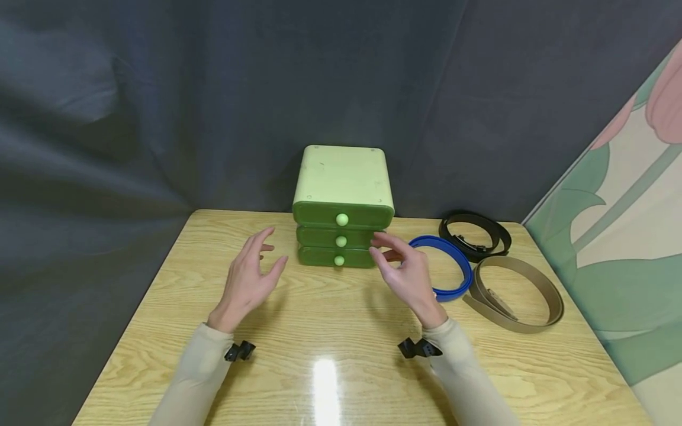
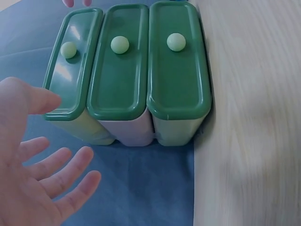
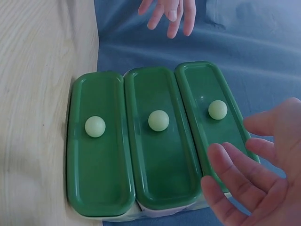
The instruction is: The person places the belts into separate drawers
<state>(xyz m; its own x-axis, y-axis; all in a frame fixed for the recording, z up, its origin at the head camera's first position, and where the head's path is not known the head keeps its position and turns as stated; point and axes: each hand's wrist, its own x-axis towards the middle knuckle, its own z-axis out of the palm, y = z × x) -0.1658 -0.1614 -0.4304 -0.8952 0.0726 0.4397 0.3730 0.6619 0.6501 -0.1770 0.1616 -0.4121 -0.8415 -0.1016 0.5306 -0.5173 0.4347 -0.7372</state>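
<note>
Two hands are present, left hand (image 1: 246,287) and right hand (image 1: 409,277), together with one three-tier drawer unit (image 1: 343,174), three belts and two black wrist devices (image 1: 240,351), one at each sleeve (image 1: 189,370). The drawer unit carries three green drawer fronts (image 3: 164,174) and three pale round knobs (image 3: 158,120), one knob to each front. It stands on the wood-grained counter (image 1: 277,373), beyond and between the hands: to the right of the left hand and to the left of the right hand.

The belts lie coiled in loops to the right of the right hand: the blue belt (image 1: 467,273) just beside it, the black belt (image 1: 502,235) farther beyond, and the tan belt (image 1: 557,305) farthest to the right.

The head view alone shows the unit's pale top, all three belts in full and the floral panel (image 1: 629,284). The left wrist view reveals the unit's side, where the pinkish middle shell (image 2: 131,132) lies between two pale ones. The right wrist view shows the left hand's fingers across from the right hand.

Left hand: fingers spread, thumb well apart, grasping nothing. Right hand: fingers slightly bent and separated, thumb apart, likewise grasping nothing; its fingertips overlap the unit's near edge in view, and whether they touch it cannot be told.
</note>
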